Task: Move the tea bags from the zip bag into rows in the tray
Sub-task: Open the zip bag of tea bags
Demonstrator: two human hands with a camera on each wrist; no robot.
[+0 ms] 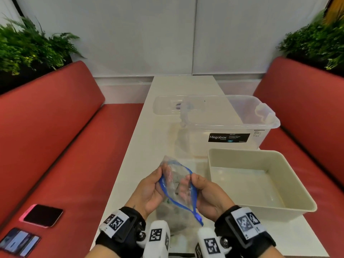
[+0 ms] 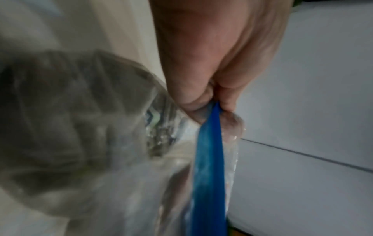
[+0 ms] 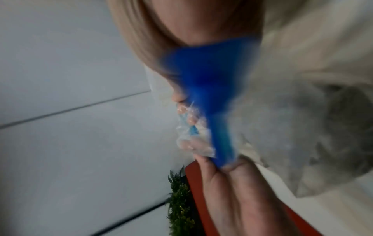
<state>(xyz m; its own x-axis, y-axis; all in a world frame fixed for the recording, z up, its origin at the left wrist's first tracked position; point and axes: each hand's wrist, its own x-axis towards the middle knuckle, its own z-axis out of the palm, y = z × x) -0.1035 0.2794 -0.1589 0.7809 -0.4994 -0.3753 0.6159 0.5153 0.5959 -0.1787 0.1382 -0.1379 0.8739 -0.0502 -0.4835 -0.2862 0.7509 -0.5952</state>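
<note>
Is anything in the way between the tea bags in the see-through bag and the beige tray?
Nothing visible blocks the way. The clear zip bag with the blue seal is pulled open, the left hand and right hand each pinching one side, and the open beige plastic tray sits just right of it.

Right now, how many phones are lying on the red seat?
2. One dark-screened phone with a pink edge lies on the left bench seat; a second phone, screen lit, lies nearer, at the picture's lower left corner, partly cut off.

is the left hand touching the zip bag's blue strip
Touching. The left wrist view shows the left hand pinching the blue strip of the zip bag between thumb and fingers.
</note>
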